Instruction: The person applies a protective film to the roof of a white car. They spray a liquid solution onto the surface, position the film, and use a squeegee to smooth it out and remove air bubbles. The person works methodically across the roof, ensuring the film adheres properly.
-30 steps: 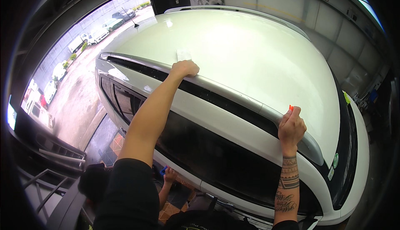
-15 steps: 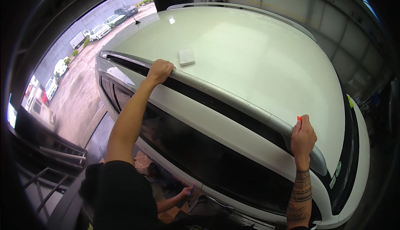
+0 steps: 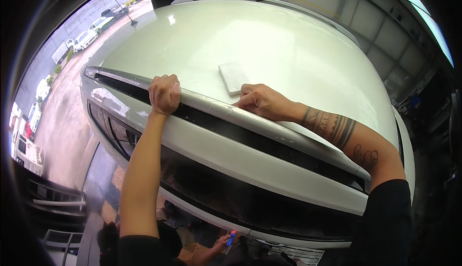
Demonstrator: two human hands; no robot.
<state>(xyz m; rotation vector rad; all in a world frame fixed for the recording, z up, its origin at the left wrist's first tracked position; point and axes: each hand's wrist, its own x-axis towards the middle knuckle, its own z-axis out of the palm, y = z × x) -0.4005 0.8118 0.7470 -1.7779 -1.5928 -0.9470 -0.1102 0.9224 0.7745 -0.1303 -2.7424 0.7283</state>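
Observation:
My left hand point(image 3: 164, 94) is closed around the silver roof rail point(image 3: 221, 109) of a white car, with its knuckles on top. Further along the same rail, my right hand point(image 3: 257, 101) is bent in a pinch, its fingertips down at the rail's inner edge. Whatever sits in that pinch is hidden now; a small orange piece showed there before. Just beyond the right fingertips, a flat white rectangular block point(image 3: 233, 77) lies on the white car roof point(image 3: 308, 59). Pale scuffs mark the rail between my hands.
Below the car's side, another person's hand point(image 3: 222, 242) holds a blue tool with an orange tip point(image 3: 232, 237). A roof antenna point(image 3: 133, 23) rises at the far left. Beyond the open doorway stand parked vehicles point(image 3: 85, 39). Metal frames point(image 3: 62, 242) are at lower left.
My right hand has come left from the rail's front end to beside the white block. My left hand still grips the rail. The orange piece has gone out of sight. The view has shifted.

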